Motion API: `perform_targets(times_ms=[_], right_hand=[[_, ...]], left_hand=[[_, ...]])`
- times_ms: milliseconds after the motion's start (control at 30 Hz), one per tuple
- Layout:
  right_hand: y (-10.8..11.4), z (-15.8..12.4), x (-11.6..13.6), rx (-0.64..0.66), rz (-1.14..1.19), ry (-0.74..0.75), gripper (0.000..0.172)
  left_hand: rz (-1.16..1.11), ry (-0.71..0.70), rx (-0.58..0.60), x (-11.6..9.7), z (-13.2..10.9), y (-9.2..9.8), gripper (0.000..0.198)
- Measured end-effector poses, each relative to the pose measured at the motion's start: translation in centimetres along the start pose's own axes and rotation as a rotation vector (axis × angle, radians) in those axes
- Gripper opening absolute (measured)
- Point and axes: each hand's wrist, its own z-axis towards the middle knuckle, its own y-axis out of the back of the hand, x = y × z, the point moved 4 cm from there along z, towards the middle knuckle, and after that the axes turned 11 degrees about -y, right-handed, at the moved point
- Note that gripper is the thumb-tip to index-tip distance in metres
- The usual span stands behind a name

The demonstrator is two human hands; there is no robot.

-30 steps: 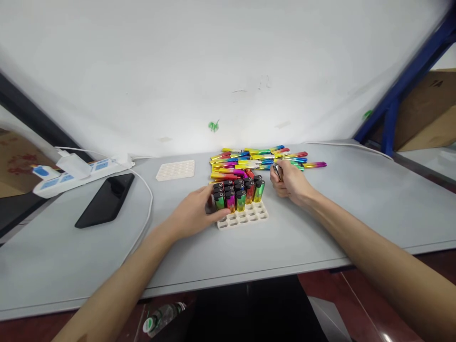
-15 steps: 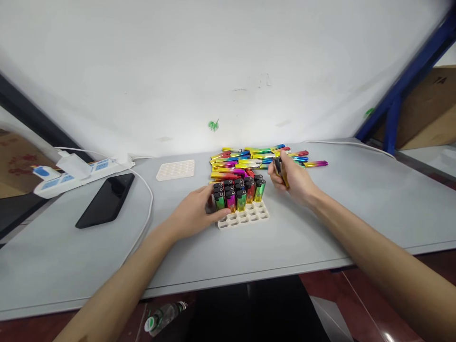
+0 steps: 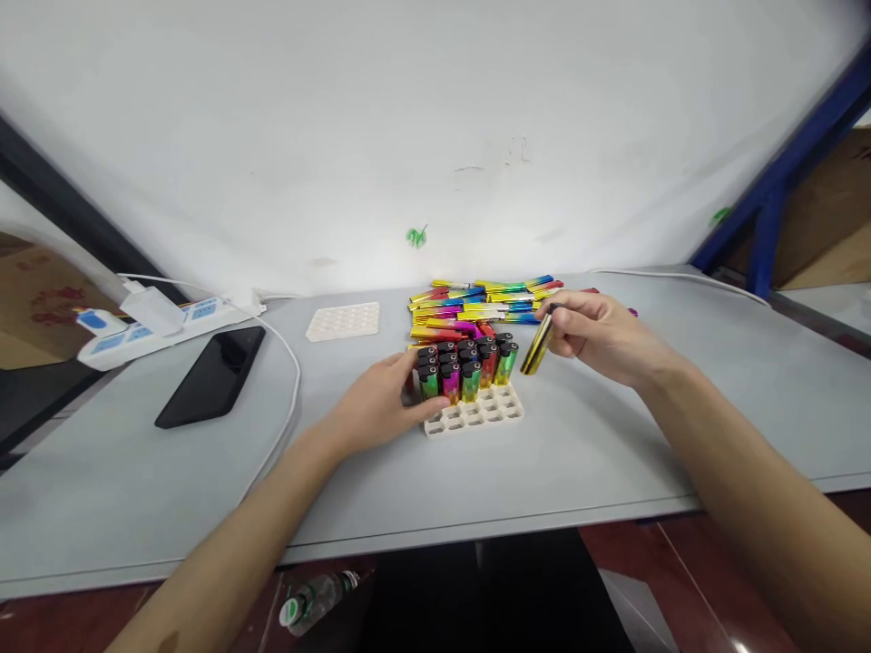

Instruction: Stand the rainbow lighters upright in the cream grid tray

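Note:
A cream tray (image 3: 512, 415) with rows of holes holds several upright metallic lighters (image 3: 450, 384) with black tops in its back rows; the front rows of holes are bare. My left hand (image 3: 382, 401) is closed around the left end of this tray, thumb at the front against the lighters, its other fingers partly hidden behind them. To the right of the tray, my right hand (image 3: 592, 334) pinches a shiny gold lighter (image 3: 536, 352) at its upper end. That lighter is tilted, its lower end pointing down and left, above the table.
Behind the tray lies a loose pile of colourful metallic lighters (image 3: 469, 311). A second cream tray (image 3: 344, 321) lies to the left. Further left are a black phone (image 3: 210, 376), a white cable (image 3: 298, 381) and a power strip (image 3: 204, 313). A white wall (image 3: 340, 136) stands behind.
My right hand has moved right and drawn back from the pile, and the gold lighter now hangs clearly below its fingers. My left hand stays on the tray. The view has shifted slightly.

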Motion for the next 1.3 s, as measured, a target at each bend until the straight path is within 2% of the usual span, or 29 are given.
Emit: perform_targets(times_ms=[233, 467, 600, 667, 800, 933, 1000, 1033, 1067, 1100, 1133, 1167, 1200, 1267, 1300], right_hand=[[-1.2, -0.4, 0.0, 0.084, -0.155, -0.08, 0.023], [-2.4, -0.3, 0.3, 0.027, -0.337, -0.064, 0.026], [-3.4, -0.2, -0.7, 0.04, -0.43, -0.069, 0.035], [-3.8, -0.1, -1.3, 0.009, -0.528, -0.052, 0.043], [-4.1, 0.5, -2.2, -0.147, -0.759, -0.008, 0.053], [-4.1, 0.3, -1.6, -0.163, -0.893, -0.005, 0.052], [-3.9, -1.6, -0.5, -0.246, -0.929, 0.074, 0.048], [-3.9, -3.2, -0.1, -0.327, -0.939, 0.137, 0.045], [-4.1, -5.1, 0.1, -0.417, -0.965, 0.229, 0.041], [-4.8, -7.5, -0.1, -0.455, -0.995, 0.364, 0.036], [-6.2, -9.9, -1.1, -0.359, -1.015, 0.529, 0.031], [-8.0, -12.4, -2.8, -0.194, -0.998, 0.7, 0.028], [-9.6, -14.7, -5.3, -0.041, -1.004, 0.753, 0.025], [-12.3, -18.0, -11.4, 0.02, -1.076, 0.713, 0.019], [-13.4, -19.1, -14.6, -0.012, -1.14, 0.657, 0.016]], left_hand=[[0.014, -0.013, -0.008, 0.2, 0.0, -0.1, 0.043], [-0.012, -0.011, -0.005, 0.0, 0.0, 0.0, 0.046], [-0.024, -0.004, -0.009, -0.1, 0.0, 0.1, 0.046], [-0.031, -0.002, -0.007, -0.1, 0.0, 0.1, 0.047], [-0.038, 0.005, -0.009, 0.0, 0.0, 0.0, 0.047], [-0.04, 0.012, -0.01, 0.0, -0.1, 0.0, 0.046], [-0.036, 0.031, -0.006, 0.1, -0.2, -0.1, 0.047], [-0.033, 0.038, -0.001, 0.1, -0.2, -0.1, 0.048], [-0.028, 0.041, 0.001, 0.1, -0.2, -0.2, 0.048], [-0.024, 0.04, 0.001, 0.1, -0.2, -0.2, 0.049], [-0.021, 0.036, 0.0, 0.1, -0.2, -0.2, 0.049], [-0.017, 0.034, -0.001, 0.1, -0.2, -0.2, 0.049], [-0.013, 0.036, -0.002, 0.1, -0.2, -0.2, 0.049], [-0.006, 0.046, 0.002, 0.0, -0.2, -0.2, 0.047], [-0.003, 0.054, 0.004, 0.0, -0.1, -0.2, 0.046]])
